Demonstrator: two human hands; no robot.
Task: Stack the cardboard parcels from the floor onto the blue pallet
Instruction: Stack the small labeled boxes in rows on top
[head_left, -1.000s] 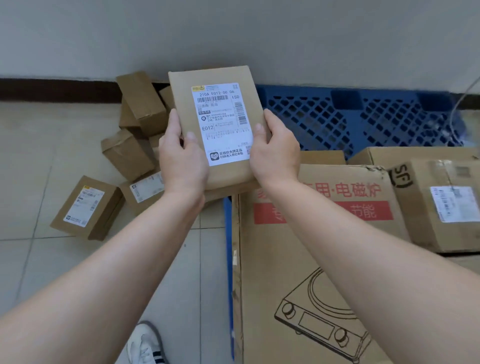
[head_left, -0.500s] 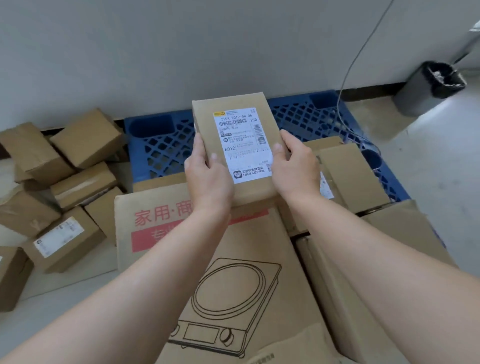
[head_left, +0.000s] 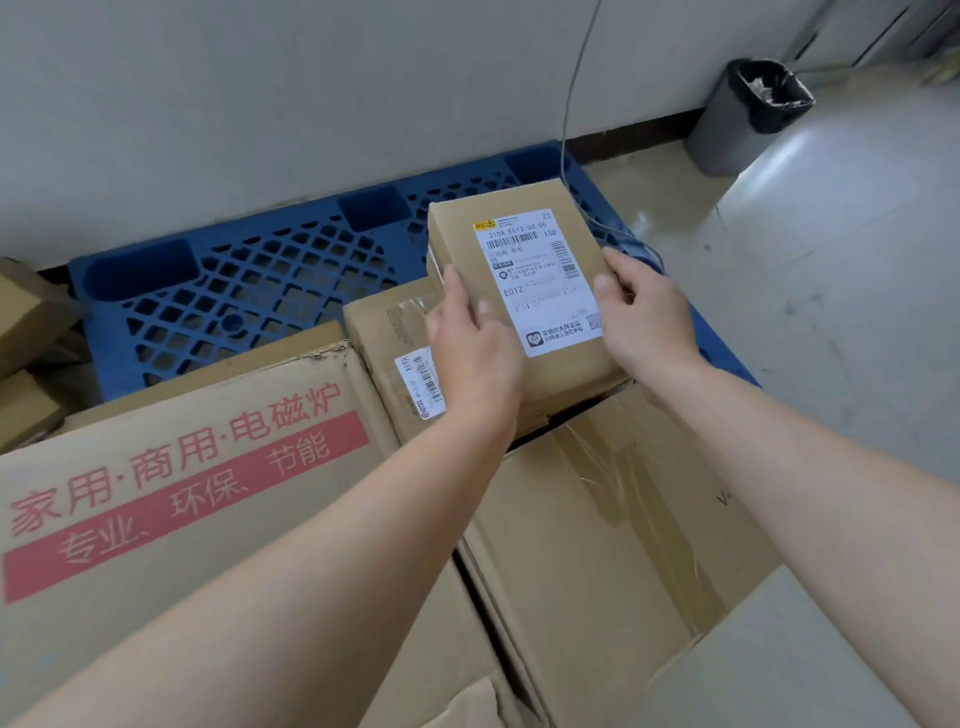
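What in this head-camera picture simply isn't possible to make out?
- Head view: underside of the small parcel, and whether it rests on anything, hidden by the left hand and right hand.
- Head view: fine print on its label, too small and blurred.
- Head view: floor parcels at left, cut off by the frame edge.
- Head view: contents of the bin, too small.

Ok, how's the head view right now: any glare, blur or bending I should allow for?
Head view: bright glare on the floor beside the bin; the pallet edge bows slightly from the wide lens; on the parcel, held by the left hand and right hand, the label has readable big print but soft small print; light is otherwise even, shadows faint.
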